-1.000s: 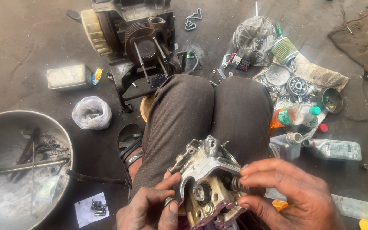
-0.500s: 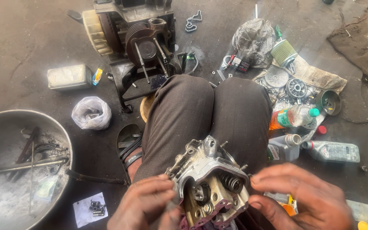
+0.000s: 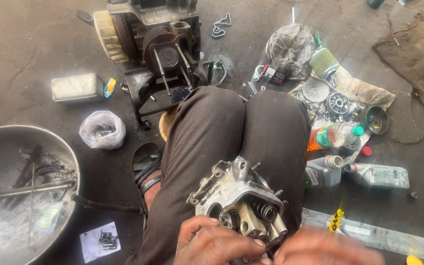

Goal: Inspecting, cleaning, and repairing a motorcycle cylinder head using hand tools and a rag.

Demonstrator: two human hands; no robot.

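**Cylinder head in the lap, engine block stripped on the floor**

At the six o'clock edge of the view, both hands worked on a grey metal cylinder head (image 3: 239,203) that rested on the person's knees. The left hand (image 3: 217,243) was closed around the head's lower near side, fingers curled against the casting. The right hand (image 3: 327,248) was blurred at the bottom edge, so whether its fingers gripped anything could not be told; it seemed to lie just beside the head's valve springs.

As a judgement, the strip-down looked well along: the engine block (image 3: 160,54) stood at twelve o'clock with bare studs and its head already off. Gears and small parts (image 3: 337,103) lay spread on a cloth at two o'clock, oil bottles (image 3: 379,175) at three o'clock, and a metal basin (image 3: 62,147) with tools sat at nine o'clock. The springs were still seated in the head, so that part was not yet taken apart.
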